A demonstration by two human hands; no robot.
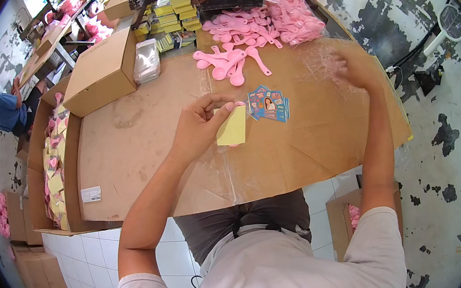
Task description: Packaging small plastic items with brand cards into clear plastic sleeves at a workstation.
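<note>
My left hand (205,121) pinches a pale yellow card (230,128) between thumb and fingers. Pink bits stick out at the card's top and bottom edges, looking like a pink spoon behind it. Just right of it, a small fanned stack of blue printed cards (268,104) lies on the cardboard. My right hand (354,70) is at a tangle of clear, thin plastic strands (324,65) at the far right; its fingers are smeared, so its grip is unclear. Several loose pink spoons (229,61) lie beyond the blue cards.
Cardboard (145,148) covers the table. At left an open box (80,161) holds yellow cards with pink pieces. Behind stand a closed carton (100,73), clear plastic sleeves (146,61), stacked cards (183,4) and bagged pink spoons (293,20). A seated person (7,109) is far left.
</note>
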